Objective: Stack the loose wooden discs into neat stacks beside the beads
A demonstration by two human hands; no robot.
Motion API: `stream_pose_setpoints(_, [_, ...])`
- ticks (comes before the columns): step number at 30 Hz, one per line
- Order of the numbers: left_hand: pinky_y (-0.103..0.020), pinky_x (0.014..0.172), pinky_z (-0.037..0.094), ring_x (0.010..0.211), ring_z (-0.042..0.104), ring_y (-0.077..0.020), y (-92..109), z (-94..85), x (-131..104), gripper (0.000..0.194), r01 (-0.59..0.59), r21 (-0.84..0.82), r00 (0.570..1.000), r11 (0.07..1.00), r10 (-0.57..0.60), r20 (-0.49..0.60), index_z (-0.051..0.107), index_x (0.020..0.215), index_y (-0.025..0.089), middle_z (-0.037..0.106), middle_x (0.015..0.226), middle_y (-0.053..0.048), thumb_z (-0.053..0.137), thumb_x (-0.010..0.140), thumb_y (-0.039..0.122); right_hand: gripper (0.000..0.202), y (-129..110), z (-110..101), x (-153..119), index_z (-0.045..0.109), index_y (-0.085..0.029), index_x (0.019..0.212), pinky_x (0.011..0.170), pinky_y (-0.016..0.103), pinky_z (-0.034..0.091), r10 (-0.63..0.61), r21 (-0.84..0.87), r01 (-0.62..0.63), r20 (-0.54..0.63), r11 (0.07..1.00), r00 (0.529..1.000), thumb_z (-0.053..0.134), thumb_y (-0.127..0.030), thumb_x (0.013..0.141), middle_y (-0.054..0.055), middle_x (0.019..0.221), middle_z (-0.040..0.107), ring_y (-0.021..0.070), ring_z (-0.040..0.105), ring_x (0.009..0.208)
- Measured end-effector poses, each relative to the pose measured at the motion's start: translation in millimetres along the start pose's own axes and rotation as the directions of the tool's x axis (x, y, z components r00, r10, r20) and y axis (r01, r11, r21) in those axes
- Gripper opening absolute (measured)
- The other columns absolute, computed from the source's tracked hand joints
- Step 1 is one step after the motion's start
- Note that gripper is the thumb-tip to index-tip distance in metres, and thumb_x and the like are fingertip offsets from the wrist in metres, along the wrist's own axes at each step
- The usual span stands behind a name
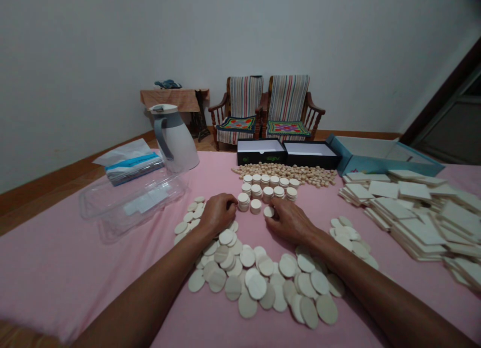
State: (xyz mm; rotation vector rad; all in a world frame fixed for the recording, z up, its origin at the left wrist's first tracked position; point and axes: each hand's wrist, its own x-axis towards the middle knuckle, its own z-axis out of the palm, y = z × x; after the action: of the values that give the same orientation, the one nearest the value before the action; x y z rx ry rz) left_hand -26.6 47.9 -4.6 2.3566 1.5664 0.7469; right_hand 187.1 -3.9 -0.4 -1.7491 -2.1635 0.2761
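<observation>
Pale round wooden discs (257,286) lie scattered in a curved heap on the pink cloth (112,278). Beyond them stand several short disc stacks (256,206) in rows. My left hand (220,213) rests at the left end of the front row, beside a stack (243,202); its fingers are curled, and whatever they may hold is hidden. My right hand (287,220) has thumb and fingers closed around a small disc stack (268,212) at the row's right end. Small wooden beads (311,175) are spread behind the rows.
Square wooden plates (417,208) are piled at right, before a blue box (387,157). Two black boxes (261,152) stand behind the beads. At left are a clear plastic tray (135,205), a tissue pack (133,166) and a white jug (176,140). Two chairs (246,102) stand beyond.
</observation>
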Motion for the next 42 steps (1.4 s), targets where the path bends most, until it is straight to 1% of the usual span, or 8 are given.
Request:
stream_pose_setpoints(3, [-0.024, 0.067, 0.043, 0.072, 0.062, -0.0157, -0.3, -0.3, 0.4, 0.024, -0.001, -0.002, 1.000, 1.000, 0.001, -0.001, 0.072, 0.084, 0.017, 0.072, 0.083, -0.004, 0.050, 0.075, 0.014, 0.030, -5.1, -10.7, -2.5, 0.056, -0.018, 0.107, 0.061, 0.027, 0.029, 0.003, 0.000, -0.003, 0.009, 1.000, 1.000, 0.051, -0.023, 0.078, 0.008, 0.094, 0.065, 0.0189, 0.055, 0.078])
stream_pose_setpoints(6, [-0.024, 0.067, 0.043, 0.072, 0.062, -0.0157, -0.5, -0.1, 0.8, 0.024, 0.002, 0.001, 1.000, 1.000, -0.002, -0.003, 0.072, 0.084, 0.018, 0.072, 0.084, -0.004, 0.050, 0.075, 0.015, 0.018, -15.3, -28.5, -8.5, 0.059, -0.017, 0.092, 0.058, 0.026, 0.028, -0.036, 0.007, 0.035, 0.115, 0.999, 0.993, 0.055, -0.024, 0.076, 0.007, 0.084, 0.064, 0.0161, 0.053, 0.070])
stream_pose_setpoints(11, [-0.024, 0.066, 0.043, 0.072, 0.062, -0.0156, -1.6, 0.9, 0.2, 0.024, -0.004, 0.001, 1.000, 1.000, 0.004, -0.011, 0.072, 0.085, 0.018, 0.071, 0.082, -0.003, 0.050, 0.074, 0.014, 0.018, -33.5, -44.7, -24.7, 0.058, -0.019, 0.082, 0.053, 0.023, 0.028, -0.243, 0.146, 0.199, 0.430, 0.969, 0.869, 0.064, -0.030, 0.069, 0.002, 0.076, 0.062, 0.0135, 0.050, 0.065])
stream_pose_setpoints(17, [-0.024, 0.065, 0.042, 0.071, 0.062, -0.0155, -2.4, 1.0, 0.6, 0.023, -0.018, 0.006, 1.000, 1.000, 0.018, -0.008, 0.072, 0.084, 0.018, 0.071, 0.081, -0.004, 0.051, 0.074, 0.015, 0.038, -41.3, -36.6, -35.6, 0.056, -0.018, 0.098, 0.060, 0.024, 0.034, -0.381, 0.174, 0.341, 0.484, 0.924, 0.788, 0.067, -0.021, 0.061, 0.005, 0.091, 0.060, 0.0170, 0.053, 0.076])
stream_pose_setpoints(25, [-0.024, 0.066, 0.043, 0.072, 0.062, -0.0159, -1.9, 1.3, 0.3, 0.022, -0.011, -0.003, 1.000, 1.000, 0.011, -0.013, 0.071, 0.084, 0.018, 0.071, 0.081, -0.004, 0.052, 0.074, 0.016, 0.022, -41.7, -40.2, -29.9, 0.061, -0.014, 0.090, 0.063, 0.025, 0.034, -0.346, 0.140, 0.317, 0.418, 0.938, 0.840, 0.052, -0.010, 0.070, 0.008, 0.087, 0.063, 0.0178, 0.055, 0.079])
stream_pose_setpoints(30, [-0.024, 0.066, 0.043, 0.072, 0.062, -0.0160, -1.5, 0.7, -0.1, 0.022, -0.010, 0.006, 1.000, 1.000, 0.010, -0.009, 0.071, 0.084, 0.018, 0.071, 0.081, -0.004, 0.051, 0.075, 0.016, 0.023, -17.5, -47.5, -13.5, 0.063, -0.014, 0.090, 0.059, 0.023, 0.035, -0.244, 0.205, 0.169, 0.434, 0.964, 0.867, 0.050, -0.012, 0.072, 0.006, 0.082, 0.065, 0.0145, 0.055, 0.070])
stream_pose_setpoints(35, [-0.024, 0.067, 0.043, 0.074, 0.063, -0.0166, -0.3, -0.5, -0.6, 0.023, 0.000, 0.009, 1.000, 1.000, 0.000, -0.001, 0.071, 0.084, 0.018, 0.071, 0.081, -0.004, 0.051, 0.074, 0.015, 0.027, 4.5, -47.8, -9.5, 0.063, -0.014, 0.095, 0.066, 0.026, 0.038, -0.132, 0.077, 0.111, 0.386, 0.991, 0.913, 0.057, -0.013, 0.069, 0.009, 0.092, 0.063, 0.0182, 0.055, 0.079])
stream_pose_setpoints(42, [-0.024, 0.068, 0.044, 0.077, 0.063, -0.0168, 0.5, -1.2, 0.3, 0.023, -0.003, 0.015, 1.000, 1.000, 0.003, 0.007, 0.071, 0.085, 0.019, 0.072, 0.084, -0.004, 0.051, 0.074, 0.015, 0.039, 9.5, -48.1, -18.3, 0.054, -0.019, 0.101, 0.065, 0.025, 0.037, -0.295, 0.149, 0.255, 0.450, 0.955, 0.843, 0.064, -0.013, 0.063, 0.005, 0.096, 0.053, 0.0155, 0.050, 0.078])
